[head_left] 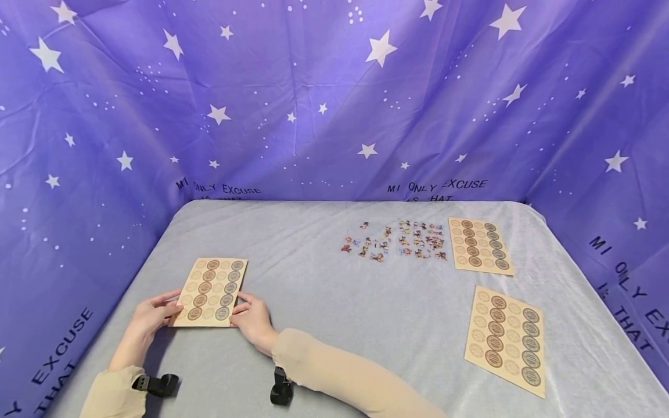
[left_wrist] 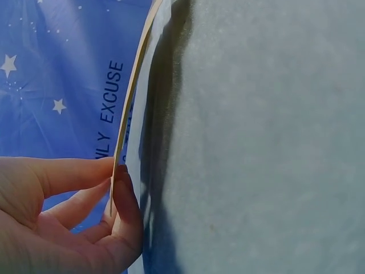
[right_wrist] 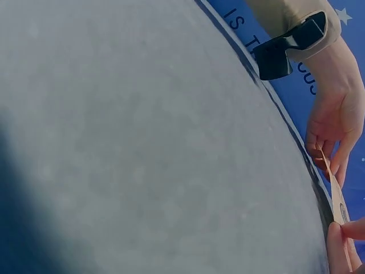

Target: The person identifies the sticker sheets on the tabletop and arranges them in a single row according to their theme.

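Note:
A tan sheet of round stickers (head_left: 209, 293), printed in brown and grey columns, is held at the left of the table. My left hand (head_left: 148, 316) pinches its left edge, thumb on the printed face and fingers behind. At the lower right edge, my right hand (head_left: 256, 322) pinches it too. Seen edge-on in the left wrist view, the sheet (left_wrist: 126, 108) stands off the cloth with a shadow beside it. The right wrist view catches only the fingertips of my right hand (right_wrist: 340, 245), with my left hand (right_wrist: 337, 123) on the far end.
Two similar sticker sheets lie on the right, one farther back (head_left: 481, 247) and one nearer (head_left: 504, 339). Several small colourful character stickers (head_left: 420, 239) lie in groups near the back. Grey cloth (head_left: 340, 307) covers the table. A purple star-patterned curtain (head_left: 313, 87) surrounds it.

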`<control>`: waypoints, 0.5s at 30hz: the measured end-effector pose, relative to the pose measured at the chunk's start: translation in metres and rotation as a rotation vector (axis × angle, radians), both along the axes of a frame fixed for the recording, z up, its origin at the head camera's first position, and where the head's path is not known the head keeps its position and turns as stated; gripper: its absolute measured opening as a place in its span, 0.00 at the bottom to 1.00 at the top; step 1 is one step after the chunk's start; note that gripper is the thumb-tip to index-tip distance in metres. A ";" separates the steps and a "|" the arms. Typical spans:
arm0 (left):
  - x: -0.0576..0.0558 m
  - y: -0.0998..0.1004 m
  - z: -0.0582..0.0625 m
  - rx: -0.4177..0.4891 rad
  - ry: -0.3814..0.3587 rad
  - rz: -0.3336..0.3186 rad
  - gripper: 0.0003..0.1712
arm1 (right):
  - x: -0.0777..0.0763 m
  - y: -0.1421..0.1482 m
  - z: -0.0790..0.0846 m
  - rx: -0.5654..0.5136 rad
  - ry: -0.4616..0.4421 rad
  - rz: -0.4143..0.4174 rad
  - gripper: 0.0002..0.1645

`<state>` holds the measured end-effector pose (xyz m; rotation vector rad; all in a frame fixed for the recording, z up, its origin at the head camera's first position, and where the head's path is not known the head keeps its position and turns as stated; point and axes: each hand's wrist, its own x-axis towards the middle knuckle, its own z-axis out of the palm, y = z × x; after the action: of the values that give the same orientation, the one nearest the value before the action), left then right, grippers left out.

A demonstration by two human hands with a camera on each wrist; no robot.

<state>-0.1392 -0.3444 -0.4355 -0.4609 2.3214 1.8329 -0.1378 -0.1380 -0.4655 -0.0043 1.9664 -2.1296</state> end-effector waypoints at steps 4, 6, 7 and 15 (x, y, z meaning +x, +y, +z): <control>-0.003 0.000 -0.001 -0.048 -0.020 -0.011 0.30 | -0.001 0.000 0.000 0.019 0.006 0.009 0.31; -0.004 0.000 -0.002 -0.070 -0.031 -0.015 0.32 | -0.001 0.000 0.000 0.026 0.003 0.009 0.32; -0.004 -0.001 -0.003 -0.078 -0.035 -0.016 0.33 | -0.001 0.000 0.000 0.027 -0.001 0.010 0.32; -0.007 -0.002 -0.006 -0.134 -0.062 -0.014 0.35 | -0.003 0.001 0.002 0.026 -0.017 0.031 0.32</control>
<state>-0.1459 -0.3465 -0.4419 -0.5097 2.4090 1.6395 -0.1404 -0.1369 -0.4639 -0.0125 1.9712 -2.0778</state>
